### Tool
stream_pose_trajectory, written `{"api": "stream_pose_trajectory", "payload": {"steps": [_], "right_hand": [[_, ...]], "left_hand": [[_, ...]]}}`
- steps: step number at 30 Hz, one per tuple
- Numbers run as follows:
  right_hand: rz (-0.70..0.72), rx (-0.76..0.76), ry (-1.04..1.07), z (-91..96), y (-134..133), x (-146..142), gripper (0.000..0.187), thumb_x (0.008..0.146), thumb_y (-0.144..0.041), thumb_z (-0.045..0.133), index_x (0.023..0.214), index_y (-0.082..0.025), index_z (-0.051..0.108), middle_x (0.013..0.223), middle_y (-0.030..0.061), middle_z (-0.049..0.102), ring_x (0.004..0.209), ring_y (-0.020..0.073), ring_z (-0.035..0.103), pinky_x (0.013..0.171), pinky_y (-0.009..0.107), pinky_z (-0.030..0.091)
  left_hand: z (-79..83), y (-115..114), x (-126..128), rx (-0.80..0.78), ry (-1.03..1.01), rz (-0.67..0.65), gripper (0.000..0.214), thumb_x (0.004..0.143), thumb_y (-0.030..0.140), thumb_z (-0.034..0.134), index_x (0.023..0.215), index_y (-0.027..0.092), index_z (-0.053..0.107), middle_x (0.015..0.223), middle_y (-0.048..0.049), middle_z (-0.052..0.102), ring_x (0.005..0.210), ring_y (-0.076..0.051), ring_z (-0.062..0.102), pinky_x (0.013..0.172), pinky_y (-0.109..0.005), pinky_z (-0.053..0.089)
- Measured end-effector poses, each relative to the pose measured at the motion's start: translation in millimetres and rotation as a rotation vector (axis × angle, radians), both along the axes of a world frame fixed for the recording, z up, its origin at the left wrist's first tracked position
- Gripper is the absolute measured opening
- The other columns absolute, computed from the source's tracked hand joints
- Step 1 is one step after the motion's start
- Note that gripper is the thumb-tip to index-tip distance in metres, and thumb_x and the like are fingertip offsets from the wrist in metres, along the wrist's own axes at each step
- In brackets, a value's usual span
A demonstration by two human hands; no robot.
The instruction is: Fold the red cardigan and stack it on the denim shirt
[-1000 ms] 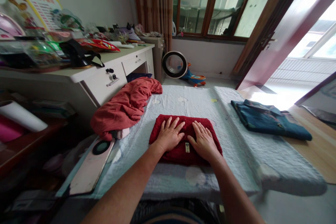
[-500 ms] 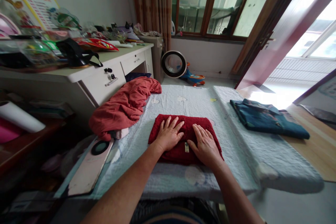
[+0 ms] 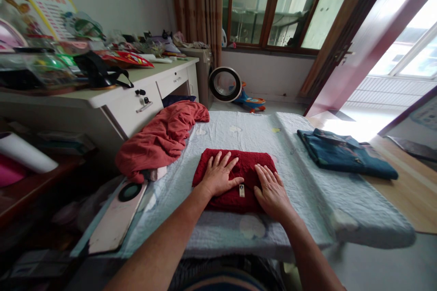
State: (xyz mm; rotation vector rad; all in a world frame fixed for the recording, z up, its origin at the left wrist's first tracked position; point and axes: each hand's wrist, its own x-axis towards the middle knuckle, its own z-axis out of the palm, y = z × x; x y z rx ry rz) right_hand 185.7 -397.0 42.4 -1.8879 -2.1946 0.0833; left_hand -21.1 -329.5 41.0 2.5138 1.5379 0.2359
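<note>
A dark red knitted garment (image 3: 249, 159), folded into a rough rectangle, lies on a pale blue cloth (image 3: 239, 134) spread over the table. A small light label (image 3: 242, 190) shows near its middle. Flat on the left half of the garment rests my left hand (image 3: 221, 176), fingers spread and thumb reaching toward the label. My right hand (image 3: 271, 190) lies on the right half, its fingers stretched out. Neither hand grips anything. The garment's underside is hidden.
A crumpled coral-red cloth (image 3: 164, 138) lies at the left edge. Near it is a long pale pink object with a black round part (image 3: 112, 220). Folded dark blue jeans (image 3: 346, 154) lie at the right. A cluttered white desk (image 3: 136, 109) stands on the left.
My right hand has shifted slightly right over the garment. My left hand has stayed nearly in place, its thumb now stretched farther toward the label.
</note>
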Motion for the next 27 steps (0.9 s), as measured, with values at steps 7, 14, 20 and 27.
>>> {"api": "stream_pose_trajectory", "payload": {"steps": [7, 14, 20, 27], "right_hand": [[-0.002, -0.127, 0.107, 6.3, 3.8, 7.9, 0.075, 0.075, -0.014, 0.039, 0.149, -0.013, 0.03, 0.154, 0.0084, 0.035, 0.144, 0.0206, 0.025, 0.119, 0.042, 0.016], [-0.115, -0.074, 0.142, 12.7, 12.8, -6.5, 0.061, 0.092, -0.041, 0.038, 0.146, -0.011, 0.037, 0.146, 0.0148, 0.046, 0.136, 0.0267, 0.039, 0.113, 0.045, 0.026], [-0.087, -0.045, 0.046, 3.8, 6.8, -8.9, 0.061, 0.091, -0.04, 0.043, 0.148, -0.019, 0.035, 0.15, 0.0104, 0.041, 0.14, 0.0263, 0.032, 0.115, 0.047, 0.021], [-0.053, -0.084, 0.072, 2.9, 7.0, -3.6, 0.067, 0.082, -0.022, 0.043, 0.149, -0.023, 0.033, 0.152, 0.0058, 0.039, 0.141, 0.025, 0.03, 0.116, 0.047, 0.019]], "left_hand": [[-0.8, 0.5, 1.0, -0.016, 0.012, 0.001, 0.086, 0.08, 0.08, 0.037, 0.152, 0.035, 0.022, 0.162, -0.0037, 0.015, 0.147, -0.038, 0.008, 0.114, -0.061, 0.011], [-0.9, 0.3, 0.9, -0.004, 0.017, 0.003, 0.084, 0.082, 0.079, 0.036, 0.152, 0.035, 0.023, 0.162, -0.0039, 0.015, 0.147, -0.038, 0.009, 0.114, -0.061, 0.012], [-0.2, -0.5, 2.0, -0.003, 0.011, 0.01, 0.079, 0.084, 0.077, 0.032, 0.151, 0.035, 0.024, 0.162, -0.0033, 0.017, 0.147, -0.037, 0.009, 0.115, -0.06, 0.012], [-0.9, -0.4, 2.8, -0.002, 0.007, 0.018, 0.082, 0.083, 0.079, 0.032, 0.152, 0.034, 0.024, 0.162, -0.0037, 0.017, 0.147, -0.037, 0.009, 0.115, -0.06, 0.011]]}}
